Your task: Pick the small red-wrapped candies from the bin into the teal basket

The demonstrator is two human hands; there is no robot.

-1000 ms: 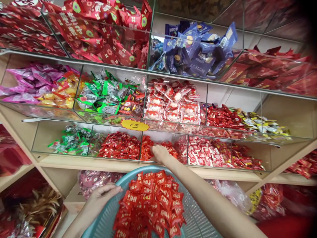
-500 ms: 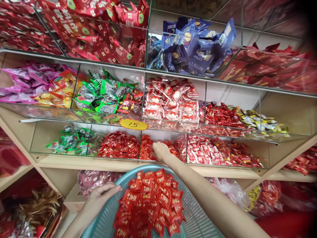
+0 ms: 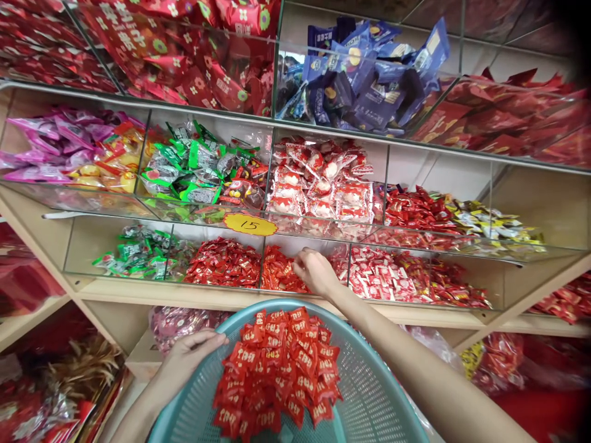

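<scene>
My left hand (image 3: 196, 349) grips the left rim of a teal plastic basket (image 3: 373, 381), thumb and fingers closed over the edge. A heap of red wrapped candies (image 3: 277, 372) with pale lettering lies inside it. My right hand (image 3: 316, 272) reaches past the basket's far rim to a clear-fronted bin on the low shelf. Its fingers are curled at the small red wrapped candies (image 3: 279, 271) there. Whatever those fingers hold is hidden from me.
Neighbouring bins hold red candies (image 3: 224, 261), pink-and-white candies (image 3: 376, 275) and green packets (image 3: 143, 249). A yellow price tag (image 3: 250, 224) marked 15 hangs above. A wooden ledge (image 3: 184, 294) runs behind the basket. Blue packets (image 3: 364, 74) fill a higher bin.
My right hand has shifted slightly right and drawn its fingers back from the candies in the bin. The left hand keeps its hold on the basket, and the view has shifted a little.
</scene>
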